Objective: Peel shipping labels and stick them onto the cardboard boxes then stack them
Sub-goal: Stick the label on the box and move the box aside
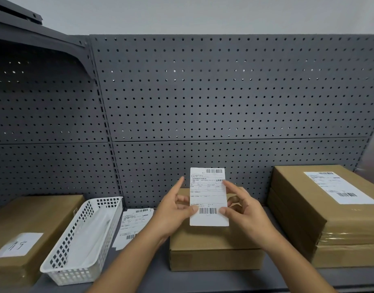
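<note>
Just below the middle of the frame, I hold a shipping label upright with its printed side towards me. My left hand pinches its lower left edge, thumb on the front and forefinger pointing up. My right hand pinches the lower right edge, with its forefinger touching the upper right edge. I cannot tell whether the backing is already off.

Right under the label lies a plain box with no label on the parts that show, so I judge this one is next. At the right of the frame stands a stack of boxes, and the top one already wears its own sticker, so that part looks done. To the left of my left arm a few loose labels wait on the grey shelf, beside a white basket. At the far left sits another box bearing only a handwritten slip. Sticking this label, stacking the box and working through the loose labels all seem left to do.
</note>
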The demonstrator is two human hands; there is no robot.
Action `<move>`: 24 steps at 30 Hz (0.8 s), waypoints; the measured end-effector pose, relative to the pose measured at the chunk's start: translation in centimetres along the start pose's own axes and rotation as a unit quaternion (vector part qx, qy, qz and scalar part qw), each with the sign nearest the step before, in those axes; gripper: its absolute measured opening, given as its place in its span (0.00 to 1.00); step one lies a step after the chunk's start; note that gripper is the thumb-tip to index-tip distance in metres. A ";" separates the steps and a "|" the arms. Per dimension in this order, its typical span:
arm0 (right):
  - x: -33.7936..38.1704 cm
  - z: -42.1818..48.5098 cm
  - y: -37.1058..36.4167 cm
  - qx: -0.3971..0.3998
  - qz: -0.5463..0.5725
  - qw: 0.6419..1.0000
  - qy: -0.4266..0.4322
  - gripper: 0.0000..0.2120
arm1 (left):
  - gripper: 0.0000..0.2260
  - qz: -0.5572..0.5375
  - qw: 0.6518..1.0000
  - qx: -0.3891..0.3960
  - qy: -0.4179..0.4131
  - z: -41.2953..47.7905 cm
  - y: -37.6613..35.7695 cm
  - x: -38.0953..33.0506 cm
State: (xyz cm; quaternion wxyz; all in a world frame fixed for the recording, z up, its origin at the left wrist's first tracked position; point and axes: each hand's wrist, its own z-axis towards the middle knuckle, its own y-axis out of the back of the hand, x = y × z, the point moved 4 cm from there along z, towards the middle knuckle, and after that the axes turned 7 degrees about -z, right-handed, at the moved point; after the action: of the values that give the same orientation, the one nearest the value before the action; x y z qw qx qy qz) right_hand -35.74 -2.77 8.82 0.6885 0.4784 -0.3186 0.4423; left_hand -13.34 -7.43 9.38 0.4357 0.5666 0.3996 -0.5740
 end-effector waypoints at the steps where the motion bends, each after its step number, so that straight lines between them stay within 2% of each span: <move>1: -0.3 0.0 0.1 0.000 -0.002 1.000 -0.003 0.33 | 0.44 -0.003 1.000 -0.001 0.004 0.1 0.0 0.2; 13: -2.7 -0.1 0.3 0.000 -0.064 0.998 -0.027 0.32 | 0.42 0.010 0.999 0.011 0.032 0.6 -1.4 2.4; 19: -3.2 -0.1 -0.3 -0.003 -0.069 0.997 -0.026 0.30 | 0.32 0.035 0.999 0.012 0.031 0.6 -1.7 2.4; 24: -3.6 -0.2 -0.6 -0.002 -0.066 0.997 -0.029 0.30 | 0.31 0.060 0.998 0.005 0.028 0.7 -1.5 2.4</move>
State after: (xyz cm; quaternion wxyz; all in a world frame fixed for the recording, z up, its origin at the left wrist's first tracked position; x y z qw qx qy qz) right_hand -36.63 -3.75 5.46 0.7074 0.5097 -0.3071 0.3814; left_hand -14.92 -7.78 6.96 0.4556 0.6074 0.3740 -0.5325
